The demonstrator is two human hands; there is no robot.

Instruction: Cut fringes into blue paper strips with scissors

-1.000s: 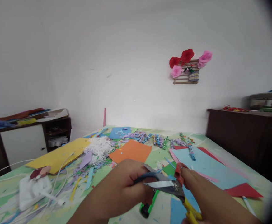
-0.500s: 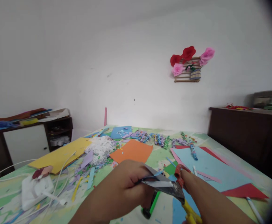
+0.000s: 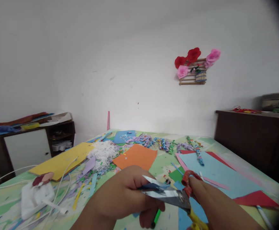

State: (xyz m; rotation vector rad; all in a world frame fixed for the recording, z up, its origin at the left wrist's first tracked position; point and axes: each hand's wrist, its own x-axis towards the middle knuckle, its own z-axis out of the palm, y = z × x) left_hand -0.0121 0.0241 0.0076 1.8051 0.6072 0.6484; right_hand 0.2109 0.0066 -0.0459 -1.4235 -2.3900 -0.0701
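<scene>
A small blue paper piece (image 3: 155,185) is sitting pinched in the curled fingers of the left hand (image 3: 124,195), low in the middle above the table (image 3: 163,164). The scissors (image 3: 170,195) are meeting it, blades nearly closed on the paper, with the right hand (image 3: 213,204) gripping their red and yellow handles. A green marker (image 3: 155,218) is lying just beneath the left hand.

I see paper sheets (image 3: 134,156) mid-worktop (image 3: 161,164), shreds (image 3: 102,153) left of them, a charger (image 3: 36,196) at near left
</scene>
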